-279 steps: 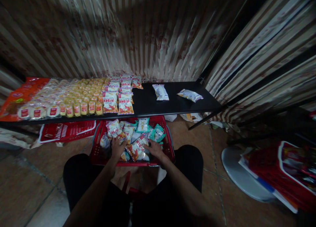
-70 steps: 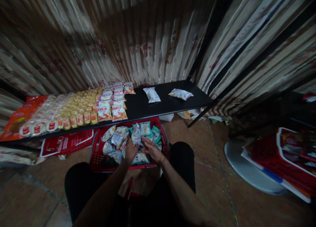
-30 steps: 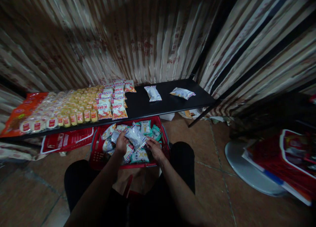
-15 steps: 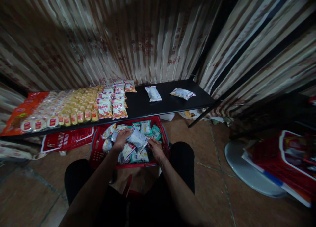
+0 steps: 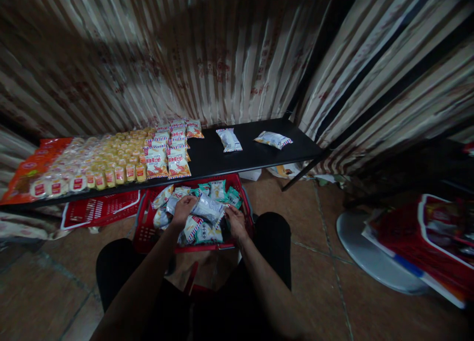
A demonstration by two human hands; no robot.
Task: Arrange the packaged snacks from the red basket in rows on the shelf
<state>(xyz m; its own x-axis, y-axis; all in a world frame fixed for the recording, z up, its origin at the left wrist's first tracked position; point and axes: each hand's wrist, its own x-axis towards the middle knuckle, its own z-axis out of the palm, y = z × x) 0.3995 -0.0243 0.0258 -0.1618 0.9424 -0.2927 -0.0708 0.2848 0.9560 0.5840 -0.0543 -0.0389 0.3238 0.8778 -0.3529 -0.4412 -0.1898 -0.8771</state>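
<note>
Pale bag (image 5: 209, 210), print illegible, in the pinch of both hands (image 5: 182, 210) (image 5: 237, 222), near Chinese-lettered teal packet (image 5: 209, 234)

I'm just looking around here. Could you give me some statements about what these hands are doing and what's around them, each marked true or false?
1. The left hand and right hand hold the same silvery packet. True.
2. That packet lies on the black shelf. False: it is held over the red basket.
3. Green packets lie in that basket. True.
4. The orange bag is at the shelf's right end. False: it is at the left end.
</note>
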